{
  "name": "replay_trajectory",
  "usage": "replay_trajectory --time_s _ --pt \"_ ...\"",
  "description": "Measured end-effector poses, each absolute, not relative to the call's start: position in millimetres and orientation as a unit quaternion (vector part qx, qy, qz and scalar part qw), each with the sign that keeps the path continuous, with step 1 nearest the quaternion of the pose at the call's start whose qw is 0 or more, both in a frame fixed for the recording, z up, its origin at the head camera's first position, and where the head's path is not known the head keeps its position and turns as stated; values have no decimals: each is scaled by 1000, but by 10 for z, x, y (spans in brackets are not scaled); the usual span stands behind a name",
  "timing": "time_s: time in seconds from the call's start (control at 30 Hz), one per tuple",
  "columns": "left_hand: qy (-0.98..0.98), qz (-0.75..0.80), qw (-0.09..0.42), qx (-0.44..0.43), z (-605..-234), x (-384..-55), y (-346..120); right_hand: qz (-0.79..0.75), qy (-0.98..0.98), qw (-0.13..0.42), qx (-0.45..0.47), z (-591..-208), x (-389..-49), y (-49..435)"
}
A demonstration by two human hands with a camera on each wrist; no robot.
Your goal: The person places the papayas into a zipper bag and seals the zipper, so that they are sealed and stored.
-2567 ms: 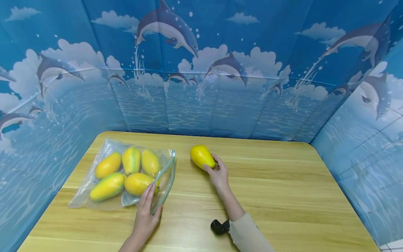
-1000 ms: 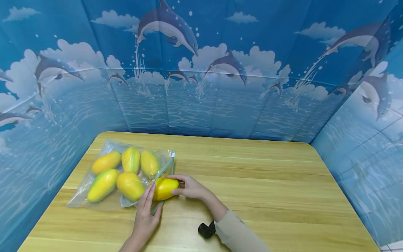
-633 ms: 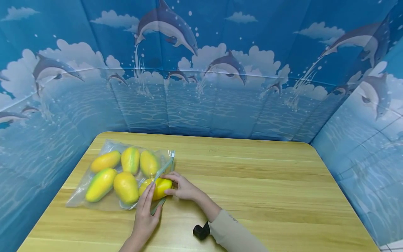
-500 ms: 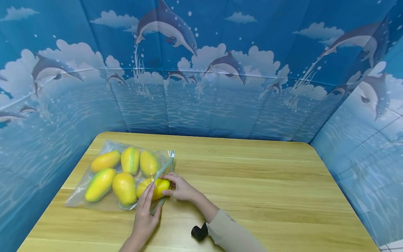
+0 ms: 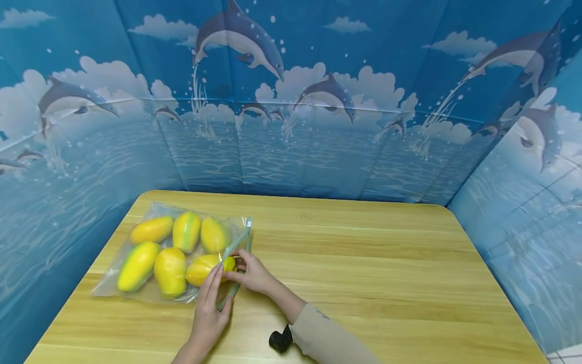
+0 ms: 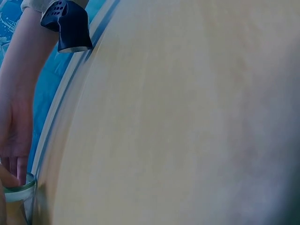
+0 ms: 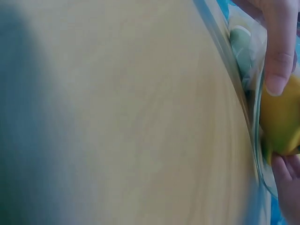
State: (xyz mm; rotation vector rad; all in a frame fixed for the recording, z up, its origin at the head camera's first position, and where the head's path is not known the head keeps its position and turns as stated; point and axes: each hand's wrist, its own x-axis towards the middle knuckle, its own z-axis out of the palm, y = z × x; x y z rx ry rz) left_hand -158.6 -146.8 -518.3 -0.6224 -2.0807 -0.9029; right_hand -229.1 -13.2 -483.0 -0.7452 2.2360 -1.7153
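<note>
A clear zip bag (image 5: 125, 278) lies at the left of the table with several yellow-green mangoes inside, among them a rounded mango (image 5: 170, 273) near its front. At the bag's mouth, my left hand (image 5: 210, 308) holds the zip edge, fingers along the upper rim and thumb by the lower rim. My right hand (image 5: 255, 275) reaches into the mouth and grips the end of a yellow mango (image 5: 200, 270), most of which is behind the plastic. In the right wrist view, the mango (image 7: 281, 117) sits within the bag's rim, close to fingers of both hands.
The wooden table (image 5: 364, 273) extends to the right of the hands. A black wrist camera (image 5: 280, 341) is strapped at the right sleeve. Behind the table hangs a blue curtain (image 5: 318, 146) printed with dolphins.
My right hand has brought the mango from the table's middle leftward into the bag's mouth, then deeper in. The front mangoes inside have shifted left. The left hand has stayed at the rim.
</note>
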Motion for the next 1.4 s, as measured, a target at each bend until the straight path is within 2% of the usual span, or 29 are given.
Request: replay_trajectory --time_s 0.1,0.2,0.4,0.63,0.87,1.0,1.23,1.4 --pt "-816 -360 380 -247 -5185 -1587 -1479 -567 781 68 -254 -5000 -2361 -174" --pt "-814 -367 374 -249 -5191 -1585 -1492 -554 798 40 -236 -5016 -2371 -202" --pt "-813 -374 370 -251 -5199 -1586 -1506 -586 788 54 -181 -4934 -2334 -253" --pt "-814 -365 376 -250 -5199 -1598 -1503 -624 761 54 -168 -4704 -2235 -240" --pt "-814 -370 369 -254 -5202 -1604 -1514 -629 760 54 -152 -4974 -2360 -242" --pt "-814 -368 370 -253 -5207 -1613 -1520 -646 751 49 -131 -5003 -2405 -167" --pt "-813 -363 379 -250 -5215 -1627 -1516 -677 733 -13 -58 -4725 -2426 -28" --pt "-822 -364 365 -241 -5226 -1628 -1518 -674 737 -37 -31 -4536 -2490 15"
